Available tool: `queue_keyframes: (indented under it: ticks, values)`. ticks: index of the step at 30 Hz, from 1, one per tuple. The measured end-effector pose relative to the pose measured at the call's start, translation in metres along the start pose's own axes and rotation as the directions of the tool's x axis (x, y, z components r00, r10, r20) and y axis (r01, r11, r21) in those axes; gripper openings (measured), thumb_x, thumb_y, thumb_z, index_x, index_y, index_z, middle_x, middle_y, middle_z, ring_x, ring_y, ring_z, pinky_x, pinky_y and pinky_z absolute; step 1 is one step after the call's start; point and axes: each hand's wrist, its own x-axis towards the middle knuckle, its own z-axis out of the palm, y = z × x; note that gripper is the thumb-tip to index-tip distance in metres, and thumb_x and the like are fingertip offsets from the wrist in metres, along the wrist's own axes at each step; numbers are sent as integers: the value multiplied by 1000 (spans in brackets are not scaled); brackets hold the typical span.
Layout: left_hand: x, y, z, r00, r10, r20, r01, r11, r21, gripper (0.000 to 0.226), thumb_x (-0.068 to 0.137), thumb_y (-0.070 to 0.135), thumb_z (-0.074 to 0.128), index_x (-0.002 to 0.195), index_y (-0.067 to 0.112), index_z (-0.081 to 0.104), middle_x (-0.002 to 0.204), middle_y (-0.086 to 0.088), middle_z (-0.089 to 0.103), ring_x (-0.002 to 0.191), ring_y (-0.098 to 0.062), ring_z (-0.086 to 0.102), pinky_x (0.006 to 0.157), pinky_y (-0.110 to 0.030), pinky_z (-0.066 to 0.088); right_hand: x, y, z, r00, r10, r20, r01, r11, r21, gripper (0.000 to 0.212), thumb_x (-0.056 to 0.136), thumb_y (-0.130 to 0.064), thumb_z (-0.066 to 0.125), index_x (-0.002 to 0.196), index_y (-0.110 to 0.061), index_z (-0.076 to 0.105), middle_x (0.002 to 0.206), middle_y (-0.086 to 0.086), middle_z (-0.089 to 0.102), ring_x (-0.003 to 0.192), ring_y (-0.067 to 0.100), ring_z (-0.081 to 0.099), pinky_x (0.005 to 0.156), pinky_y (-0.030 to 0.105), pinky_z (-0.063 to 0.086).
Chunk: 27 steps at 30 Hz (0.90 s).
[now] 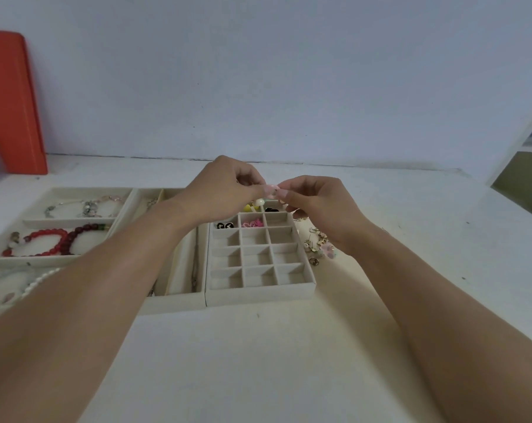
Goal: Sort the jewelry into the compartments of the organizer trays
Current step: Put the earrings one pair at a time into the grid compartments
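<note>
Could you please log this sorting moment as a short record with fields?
left hand: pinches a small pale piece, white bead hanging below
right hand: pinches the same piece
position: above the far end of the grid tray
grid tray contents: black studs, pink item; near rows bare
left tray: red bead bracelet
unsorted: loose earrings on table, right of the grid tray
</note>
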Motion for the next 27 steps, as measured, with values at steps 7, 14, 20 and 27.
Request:
queue_keyframes:
  ticks: [7,14,20,27]
  values:
    - [3,-10,-2,998,-41,-47,44,998,53,10,90,33,71,86,26,77,81,2,75,60,-1,59,66,-24,48,4,5,-1,979,-189,81,201,793,-575,12,95,-32,67,87,-28,75,81,-10,66,73,6,53,68,20,40]
    - [3,-9,-5,998,-15,-67,17,1000,25,5,89,28,73,87,25,77,76,5,72,54,6,56,63,-19,44,4,8,6,967,-128,221,251,644,-723,18,99,-21,58,95,-23,76,91,-8,57,99,13,45,80,28,35]
    - [3,-7,-5,998,-12,-67,14,999,32,6,89,26,73,90,22,77,74,5,69,50,6,54,60,-18,42,7,5,9,966,-114,233,254,586,-769,18,97,-27,62,101,-19,77,96,-2,56,105,18,48,87,34,41]
    - [4,-8,-5,998,-19,-64,20,1000,21,5,89,26,73,90,23,77,75,5,69,50,7,54,62,-19,42,5,3,13,976,-155,154,217,626,-749,10,86,-28,77,96,-24,79,88,-3,66,83,13,56,71,26,42]
